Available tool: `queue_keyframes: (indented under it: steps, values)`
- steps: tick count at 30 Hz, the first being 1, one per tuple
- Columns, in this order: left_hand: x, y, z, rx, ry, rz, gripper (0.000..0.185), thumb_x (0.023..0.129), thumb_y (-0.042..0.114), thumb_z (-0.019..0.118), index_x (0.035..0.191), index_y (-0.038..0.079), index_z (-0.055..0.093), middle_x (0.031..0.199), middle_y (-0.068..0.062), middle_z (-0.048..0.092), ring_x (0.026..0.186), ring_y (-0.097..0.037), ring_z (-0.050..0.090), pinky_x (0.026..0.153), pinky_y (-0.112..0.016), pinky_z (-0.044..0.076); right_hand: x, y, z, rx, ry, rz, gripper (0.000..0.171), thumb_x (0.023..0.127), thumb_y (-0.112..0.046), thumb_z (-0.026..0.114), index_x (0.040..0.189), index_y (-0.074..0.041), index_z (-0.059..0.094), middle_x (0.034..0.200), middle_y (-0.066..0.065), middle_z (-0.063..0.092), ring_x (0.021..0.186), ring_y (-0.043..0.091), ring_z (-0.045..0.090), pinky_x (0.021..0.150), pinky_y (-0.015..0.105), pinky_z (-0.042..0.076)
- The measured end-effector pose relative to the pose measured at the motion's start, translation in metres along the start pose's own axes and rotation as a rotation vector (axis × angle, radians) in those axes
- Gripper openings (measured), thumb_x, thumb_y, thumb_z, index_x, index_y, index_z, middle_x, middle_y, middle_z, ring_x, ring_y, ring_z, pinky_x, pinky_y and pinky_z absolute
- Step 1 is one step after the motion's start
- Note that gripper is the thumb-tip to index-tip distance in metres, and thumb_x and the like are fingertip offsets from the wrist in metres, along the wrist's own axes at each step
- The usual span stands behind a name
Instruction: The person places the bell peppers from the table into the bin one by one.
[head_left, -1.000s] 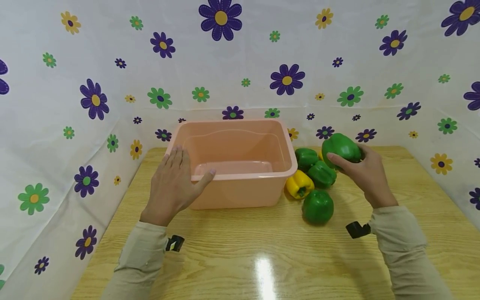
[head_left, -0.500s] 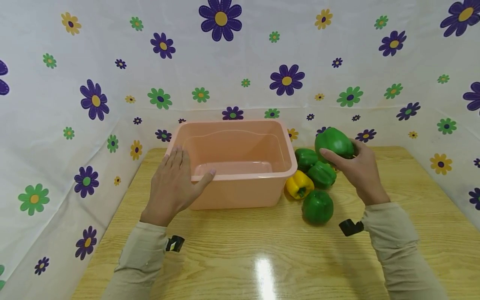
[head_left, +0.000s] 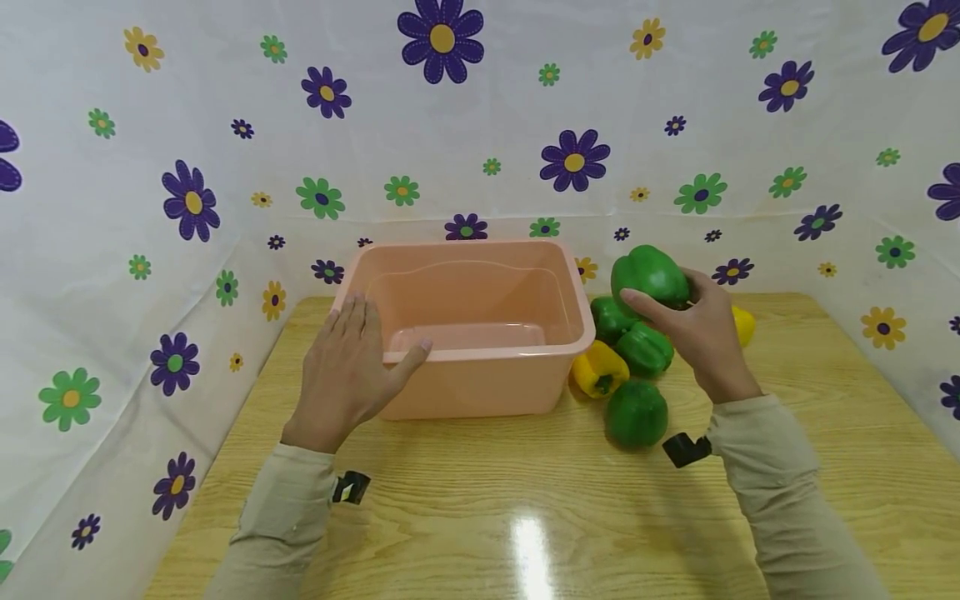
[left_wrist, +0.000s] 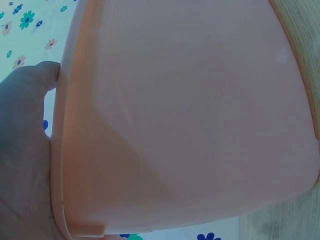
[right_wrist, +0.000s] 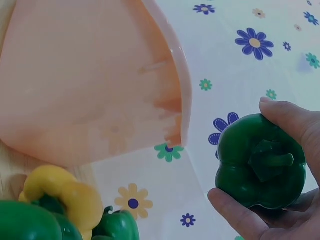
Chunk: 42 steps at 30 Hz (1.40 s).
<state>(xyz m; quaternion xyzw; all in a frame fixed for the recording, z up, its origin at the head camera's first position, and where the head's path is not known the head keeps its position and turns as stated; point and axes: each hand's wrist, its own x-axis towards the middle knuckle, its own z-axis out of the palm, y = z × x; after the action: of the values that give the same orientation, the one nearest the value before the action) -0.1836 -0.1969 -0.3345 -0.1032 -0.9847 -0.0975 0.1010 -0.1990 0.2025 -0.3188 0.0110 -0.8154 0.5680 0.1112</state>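
My right hand (head_left: 693, 329) grips a green bell pepper (head_left: 649, 274) and holds it in the air beside the right rim of a pink plastic tub (head_left: 480, 354). In the right wrist view the green bell pepper (right_wrist: 260, 162) sits stem-up between thumb and fingers, with the pink tub (right_wrist: 90, 85) to its left. My left hand (head_left: 352, 367) rests with straight fingers on the tub's front left corner, thumb hooked over the rim. In the left wrist view the pink tub's wall (left_wrist: 185, 115) fills the frame. The tub is empty.
On the wooden table (head_left: 525, 500), right of the tub, lie a yellow pepper (head_left: 597, 368), three green peppers (head_left: 636, 412) (head_left: 645, 350) (head_left: 609, 317), and another yellow pepper (head_left: 742, 325) behind my right hand. A flowered cloth (head_left: 187, 200) walls the back and sides.
My right hand has carried the green pepper up and leftward toward the tub. A yellow pepper behind that hand has come into view. The left hand has not moved.
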Motion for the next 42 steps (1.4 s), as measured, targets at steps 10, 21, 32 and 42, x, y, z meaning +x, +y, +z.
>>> queue_keyframes:
  steps: [10,21,32,42]
  values:
    - [0.000,0.000,0.000,-0.004,-0.006,-0.004,0.110,0.094,0.078,0.032,0.153,-0.015,0.025,0.161,-0.031,0.022,0.152,-0.042,0.017,0.124,-0.052,0.012,0.003,-0.013,0.017,0.041,-0.002,-0.009,0.078,0.086,-0.046,0.079,0.144,-0.004,0.048,0.130,0.013,0.057,0.109,0.025,0.055,0.097,0.040,0.052]
    - [0.000,0.000,0.000,-0.011,-0.011,-0.007,0.110,0.094,0.078,0.033,0.153,-0.014,0.024,0.162,-0.031,0.021,0.152,-0.042,0.017,0.124,-0.052,0.011,0.008,-0.020,0.037,0.116,-0.042,-0.018,0.080,0.087,-0.043,0.079,0.148,-0.004,0.044,0.135,0.014,0.055,0.115,0.027,0.055,0.103,0.044,0.051]
    - [-0.001,-0.001,0.001,-0.005,-0.011,-0.004,0.110,0.094,0.078,0.033,0.154,-0.014,0.024,0.162,-0.030,0.022,0.152,-0.042,0.017,0.124,-0.052,0.012,0.005,-0.023,0.052,0.139,-0.074,-0.045,0.078,0.089,-0.040,0.079,0.150,-0.007,0.044,0.135,0.012,0.057,0.116,0.026,0.056,0.104,0.044,0.050]
    - [-0.001,-0.002,0.001,0.007,-0.005,-0.004,0.110,0.094,0.078,0.033,0.153,-0.014,0.024,0.161,-0.031,0.022,0.152,-0.042,0.018,0.124,-0.051,0.012,0.008,-0.018,0.058,0.142,-0.095,-0.082,0.079,0.091,-0.036,0.077,0.152,-0.003,0.039,0.138,0.016,0.053,0.119,0.031,0.056,0.107,0.048,0.048]
